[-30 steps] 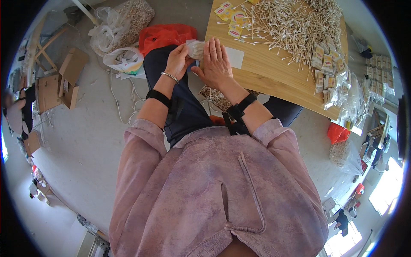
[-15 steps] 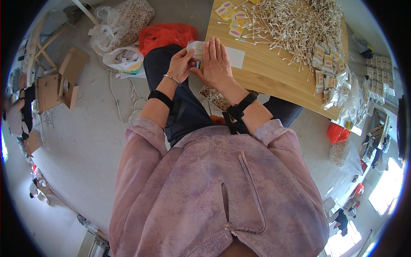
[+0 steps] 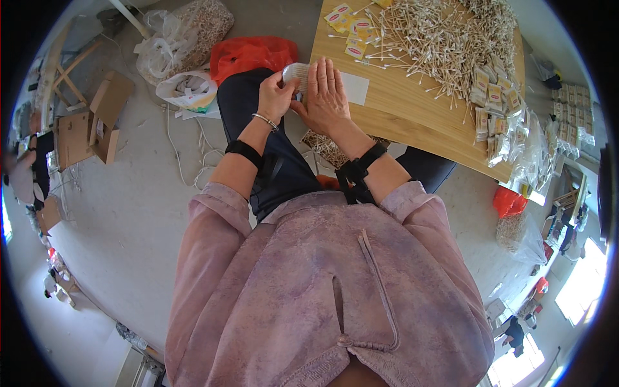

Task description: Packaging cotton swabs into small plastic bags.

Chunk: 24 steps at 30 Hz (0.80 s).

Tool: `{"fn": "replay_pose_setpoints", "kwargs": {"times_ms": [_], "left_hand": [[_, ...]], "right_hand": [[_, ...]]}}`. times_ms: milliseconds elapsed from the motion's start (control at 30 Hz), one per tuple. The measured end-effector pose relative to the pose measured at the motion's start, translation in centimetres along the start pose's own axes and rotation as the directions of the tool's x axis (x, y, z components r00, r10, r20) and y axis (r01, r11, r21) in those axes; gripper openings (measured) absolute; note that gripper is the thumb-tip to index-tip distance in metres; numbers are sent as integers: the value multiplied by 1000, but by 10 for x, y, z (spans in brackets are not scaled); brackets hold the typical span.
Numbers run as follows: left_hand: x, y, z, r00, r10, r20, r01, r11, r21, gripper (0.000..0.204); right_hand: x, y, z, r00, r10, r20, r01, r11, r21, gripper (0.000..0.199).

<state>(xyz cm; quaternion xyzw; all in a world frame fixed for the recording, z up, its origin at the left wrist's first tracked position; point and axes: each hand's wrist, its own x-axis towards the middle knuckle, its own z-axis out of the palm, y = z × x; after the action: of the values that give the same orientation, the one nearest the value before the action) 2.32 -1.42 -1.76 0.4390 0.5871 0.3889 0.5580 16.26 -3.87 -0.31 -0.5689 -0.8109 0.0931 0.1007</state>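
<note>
At the table's left edge, my left hand (image 3: pixel 277 98) is closed round a small clear packet of cotton swabs (image 3: pixel 296 72). Thumb and fingers grip its near left side. My right hand (image 3: pixel 327 97) lies flat with straight fingers held together, its thumb side against the packet's right side. The right palm is hidden. A white card (image 3: pixel 356 89) lies on the wooden table (image 3: pixel 400 122), just right of the right fingers. Loose cotton swabs (image 3: pixel 425 48) are heaped farther back, with several yellow-and-white labels (image 3: pixel 356 29) at their left.
Filled swab packets (image 3: pixel 493 97) and clear plastic bags (image 3: pixel 532 148) crowd the table's right edge. On the floor at left are a red bag (image 3: pixel 251 55), a white bag (image 3: pixel 187 90), a sack of swabs (image 3: pixel 206 29) and an open cardboard box (image 3: pixel 106 116). A swab container (image 3: pixel 325 147) sits below the table edge.
My left hand has turned slightly and its fingers have curled further round the packet, which has tilted a little. The right hand has barely moved.
</note>
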Motion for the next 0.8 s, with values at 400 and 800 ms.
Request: {"fn": "replay_pose_setpoints", "kwargs": {"times_ms": [400, 800], "left_hand": [[17, -1, 6, 994, -99, 38, 101, 774, -625, 32], [24, -7, 8, 966, -234, 114, 252, 732, -633, 31]], "right_hand": [[2, -4, -5, 999, 9, 41, -9, 1000, -15, 94], [1, -5, -3, 1000, 0, 24, 0, 1000, -2, 95]]}}
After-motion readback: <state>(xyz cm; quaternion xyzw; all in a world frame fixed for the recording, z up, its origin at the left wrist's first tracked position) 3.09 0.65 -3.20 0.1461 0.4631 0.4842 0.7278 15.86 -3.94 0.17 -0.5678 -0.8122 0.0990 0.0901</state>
